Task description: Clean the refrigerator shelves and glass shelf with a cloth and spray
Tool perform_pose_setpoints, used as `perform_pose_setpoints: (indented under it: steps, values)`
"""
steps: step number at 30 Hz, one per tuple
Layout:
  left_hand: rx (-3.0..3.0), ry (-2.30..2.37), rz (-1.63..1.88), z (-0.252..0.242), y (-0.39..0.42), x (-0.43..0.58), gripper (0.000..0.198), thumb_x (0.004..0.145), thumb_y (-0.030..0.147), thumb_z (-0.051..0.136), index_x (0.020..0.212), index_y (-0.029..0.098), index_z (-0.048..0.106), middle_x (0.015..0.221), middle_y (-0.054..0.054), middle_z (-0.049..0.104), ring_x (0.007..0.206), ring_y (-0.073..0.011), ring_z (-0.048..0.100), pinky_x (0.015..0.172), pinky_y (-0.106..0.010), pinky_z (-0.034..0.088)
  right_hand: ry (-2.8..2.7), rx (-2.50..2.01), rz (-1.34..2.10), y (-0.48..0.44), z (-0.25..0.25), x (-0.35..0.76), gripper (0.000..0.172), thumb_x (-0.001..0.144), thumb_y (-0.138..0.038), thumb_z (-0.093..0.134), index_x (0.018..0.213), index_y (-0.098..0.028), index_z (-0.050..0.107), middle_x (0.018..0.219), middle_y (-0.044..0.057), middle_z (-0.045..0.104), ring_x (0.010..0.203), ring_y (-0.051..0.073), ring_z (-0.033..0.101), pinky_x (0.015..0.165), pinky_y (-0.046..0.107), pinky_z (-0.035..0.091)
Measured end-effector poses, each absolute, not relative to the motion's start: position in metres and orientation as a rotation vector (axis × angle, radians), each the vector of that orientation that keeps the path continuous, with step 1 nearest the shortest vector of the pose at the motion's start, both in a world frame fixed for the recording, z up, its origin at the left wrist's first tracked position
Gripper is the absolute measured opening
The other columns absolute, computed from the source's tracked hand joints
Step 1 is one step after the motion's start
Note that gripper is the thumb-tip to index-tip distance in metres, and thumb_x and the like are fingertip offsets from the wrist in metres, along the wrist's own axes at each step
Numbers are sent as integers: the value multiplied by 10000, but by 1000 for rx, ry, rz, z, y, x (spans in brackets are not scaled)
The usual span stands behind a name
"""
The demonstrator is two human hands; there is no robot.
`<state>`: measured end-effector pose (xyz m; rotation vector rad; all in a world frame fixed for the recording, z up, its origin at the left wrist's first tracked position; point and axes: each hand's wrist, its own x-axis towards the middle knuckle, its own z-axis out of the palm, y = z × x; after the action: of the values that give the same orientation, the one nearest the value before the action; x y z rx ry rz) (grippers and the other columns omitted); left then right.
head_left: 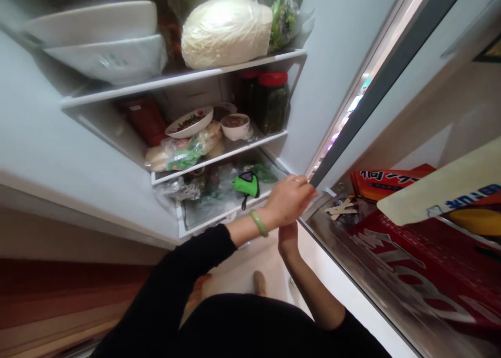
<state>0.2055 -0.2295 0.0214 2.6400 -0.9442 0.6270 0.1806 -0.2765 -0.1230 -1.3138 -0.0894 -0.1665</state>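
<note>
Head view: my left grip point(291, 200) is curling at edge of door point(381, 86); right grip point(288, 236) is sitting beneath, partly hidden. Cannot tell whether either is grasping anything. Green pouch point(247, 185) is lying in drawer point(203, 224), near left grip. Bracelet point(259, 223) is circling left wrist.

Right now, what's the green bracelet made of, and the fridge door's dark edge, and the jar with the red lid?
Green bracelet: perhaps jade, glass or plastic; it looks pale, smooth and softly shiny.
Dark edge: perhaps plastic or rubbery; it looks grey and dull.
Jar: clear glass or plastic; dark contents show through.
Red lid: plastic or painted metal; smooth and evenly red.
</note>
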Motion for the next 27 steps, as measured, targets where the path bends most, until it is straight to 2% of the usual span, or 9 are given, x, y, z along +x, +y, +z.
perform_pose_setpoints:
  steps: [4,6,8,10,14,19,21,24,27]
  values:
    - [2619,-551,804,17,-146,199,337,1009,87,472,1122,184,775,1094,-104,699,1062,-244,611,923,-370,517,-513,-1672,-342,-258,-95,222,488,911,-428,638,1316,-167,718,1447,163,688,1435,354,576,1221,549,447]
    - [2629,-333,890,7,-106,188,374,972,66,481,1168,191,773,1228,-115,693,1155,-256,616,1031,-413,514,-714,-1879,-396,-244,-85,245,516,913,-331,660,1398,-156,688,1589,156,579,1582,359,403,1299,566,330]
    - [2670,-126,885,-7,-72,173,356,956,121,537,1230,174,758,1351,-144,663,1243,-292,610,1115,-474,498,-802,-2052,-358,-227,-80,263,614,878,-296,742,1466,-146,647,1643,164,516,1617,387,328,1318,607,263]
    - [2690,23,826,-23,-44,155,363,949,176,568,1266,163,744,1411,-164,643,1310,-318,606,1163,-512,484,-834,-2166,-265,-213,-81,276,681,855,-277,792,1500,-142,622,1634,179,523,1588,404,379,1302,622,283]
    - [2670,202,852,-44,-12,118,387,960,261,578,1305,154,719,1499,-196,596,1414,-346,569,1221,-548,444,-839,-2210,-226,-198,-93,285,527,932,-201,664,1455,-138,672,1580,158,589,1525,344,484,1291,523,355]
    - [2668,534,998,-37,3,107,689,915,299,697,1556,137,506,1739,-263,275,1643,-438,222,1306,-650,252,-842,-2176,-299,-200,-105,292,476,964,-224,561,1405,-130,713,1516,152,649,1474,334,534,1261,514,397]
    - [2663,672,937,-29,8,120,828,876,292,770,1604,126,413,1747,-288,235,1647,-455,187,1298,-651,258,-841,-2152,-334,-201,-109,292,480,973,-247,548,1411,-132,707,1522,146,646,1476,331,531,1262,517,393]
    - [2669,893,772,-21,18,150,841,856,299,832,1548,48,423,1636,-356,387,1539,-487,371,1227,-652,344,-832,-2132,-369,-201,-113,290,479,985,-276,543,1413,-126,700,1529,145,640,1482,324,527,1273,508,378]
    - [2685,945,688,-18,25,171,703,913,291,773,1485,6,480,1416,-308,612,1312,-429,582,1133,-624,427,-822,-2127,-385,-201,-117,289,475,992,-289,542,1405,-119,702,1529,146,640,1480,321,530,1278,504,373]
